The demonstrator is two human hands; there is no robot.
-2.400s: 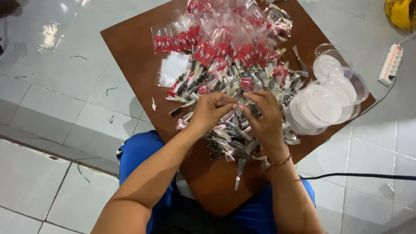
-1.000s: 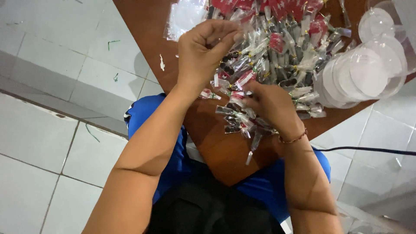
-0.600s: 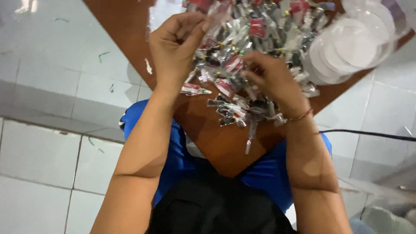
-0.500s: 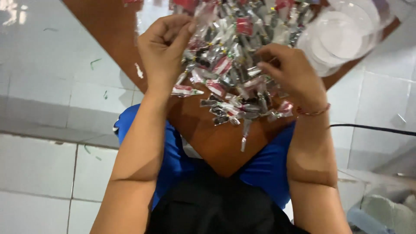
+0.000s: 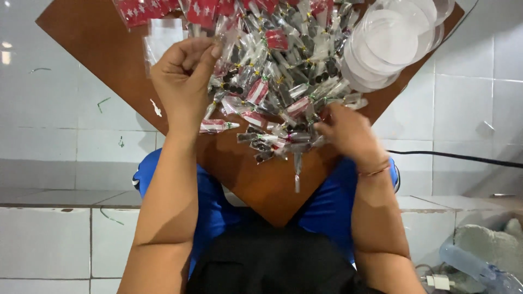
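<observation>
A white tiled floor (image 5: 49, 141) is seen at nine o'clock, beneath a brown table (image 5: 103, 49) set corner-on toward the person.

The left hand (image 5: 182, 76) is held at about eleven o'clock, above the table's left part. Its grip is curled tight, thumb pressed against the fingers; something thin and clear seems to be pinched there, but what exactly cannot be told. A clear empty bag (image 5: 163, 35) is seen just behind the knuckles at twelve o'clock from this hand.

A single packet (image 5: 217, 126) with a red end is laid on the table just below the left hand, at its five o'clock, apart from the rest.

The middle of the table is covered by a pile of packets (image 5: 278, 81), small clear sleeves with red cards and dark contents, heaped from the top edge down to the centre. One packet (image 5: 297, 171) is hung down from the pile's lower edge at six o'clock.

The right hand (image 5: 348, 133) is laid at three o'clock from centre, fingers bent into the pile's lower right edge and touching the packets; whether one is pinched cannot be told. A thin bracelet (image 5: 376, 171) is worn on its wrist.

A stack of clear round lids (image 5: 392, 43) is placed at one o'clock, just beside the pile. A black cable (image 5: 463, 158) is run across the floor at three o'clock.
</observation>
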